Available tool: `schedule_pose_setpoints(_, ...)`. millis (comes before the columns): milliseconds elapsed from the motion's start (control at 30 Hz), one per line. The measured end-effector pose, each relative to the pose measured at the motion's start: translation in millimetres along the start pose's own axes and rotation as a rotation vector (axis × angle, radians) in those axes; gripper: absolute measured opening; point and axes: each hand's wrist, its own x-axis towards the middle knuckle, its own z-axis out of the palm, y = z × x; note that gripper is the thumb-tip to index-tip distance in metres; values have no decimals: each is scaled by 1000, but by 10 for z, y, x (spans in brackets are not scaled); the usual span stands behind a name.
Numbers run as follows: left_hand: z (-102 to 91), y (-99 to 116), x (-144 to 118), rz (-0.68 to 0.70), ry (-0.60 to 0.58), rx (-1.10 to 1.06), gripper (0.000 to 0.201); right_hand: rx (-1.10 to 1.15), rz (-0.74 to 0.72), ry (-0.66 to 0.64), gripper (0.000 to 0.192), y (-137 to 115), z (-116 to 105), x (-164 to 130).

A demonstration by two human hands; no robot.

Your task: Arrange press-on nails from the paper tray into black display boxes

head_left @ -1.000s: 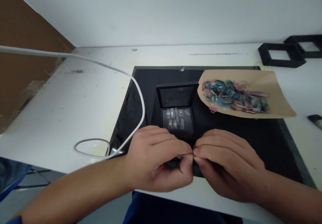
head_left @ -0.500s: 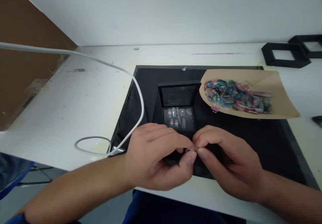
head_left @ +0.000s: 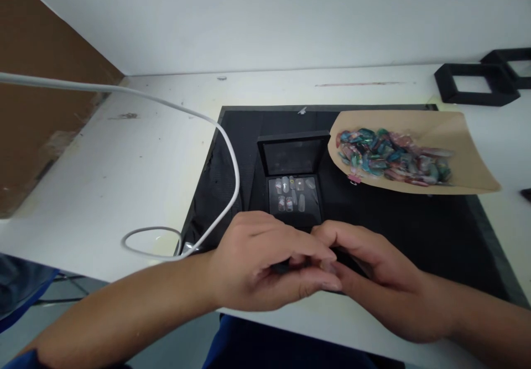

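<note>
My left hand (head_left: 269,261) is closed, its thumb and fingertips brought together in front of the black case. Against those fingertips presses my right hand (head_left: 377,264), also closed, its thumb tucked behind them. Whatever small piece they hold between them is hidden by the fingers. Just beyond stands a small black case (head_left: 271,203) with its windowed lid (head_left: 294,156) raised. Inside lie several clear false nails (head_left: 289,184) in two rows, some with small decorations.
A tan paper tray (head_left: 473,159) holds a heap of shiny green and pink pieces. Under it and the case lies a black mat (head_left: 415,219). A white cable (head_left: 232,175) loops along the left. Black square frames (head_left: 450,87) stand at the back right.
Both hands have come closer together and slightly down toward me. The small clear piece visible between the fingertips before is now covered. My left fingers now overlap the right thumb.
</note>
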Motion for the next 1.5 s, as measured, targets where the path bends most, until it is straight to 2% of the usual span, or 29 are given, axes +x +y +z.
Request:
schedule_pose_setpoints(200, -82, -19, -2, 49, -83, 154, 18, -61, -18, 2, 13, 57, -57, 11)
schedule_pose_setpoints(333, -164, -24, 23, 178, -108, 353, 22, -140, -40, -34, 15, 66, -122, -11)
schedule_pose_setpoints(433, -200, -37, 18, 238, -138, 409, 23, -134, -98, -29, 18, 78, -128, -25)
schedule_pose_setpoints(567, -208, -126, -55, 276, -193, 403, 27, -222, -143, 21, 22, 101, -84, -15)
schedule_pose_setpoints(733, -172, -197, -98, 291, -216, 444, 28, -342, -169, 97, 14, 100, -54, -5)
schedule_pose_setpoints(800, -130, -158, -72, 250, -170, 440, 17, -351, -188, 120, 10, 94, -52, -14)
schedule_pose_setpoints(867, -78, -103, -37, 146, -62, 404, 6, -361, -205, 145, 7, 91, -49, -26)
schedule_pose_setpoints(933, -43, -61, -7, 48, 35, 365, 23, -371, -212, 159, 8, 93, -46, -38)
schedule_pose_setpoints(967, -39, -52, 3, 40, 52, 359, 26, -378, -215, 164, 9, 97, -44, -43)
schedule_pose_setpoints(1033, -60, -60, 14, 131, 20, 370, 16, -399, -250, 178, 13, 109, -40, -51)
schedule_pose_setpoints(1100, -105, -92, 12, 257, -60, 378, 4, -460, -312, 202, 16, 126, -44, -58)
schedule_pose_setpoints(1167, -145, -125, 2, 320, -106, 371, 10, -563, -372, 224, 18, 144, -64, -65)
schedule_pose_setpoints(1300, -166, -140, -20, 263, -96, 355, 23, -774, -442, 271, 16, 173, -161, -66)
schedule_pose_setpoints(1500, -142, -138, -55, 213, -132, 301, 18, -929, -451, 392, 13, 241, -253, -20)
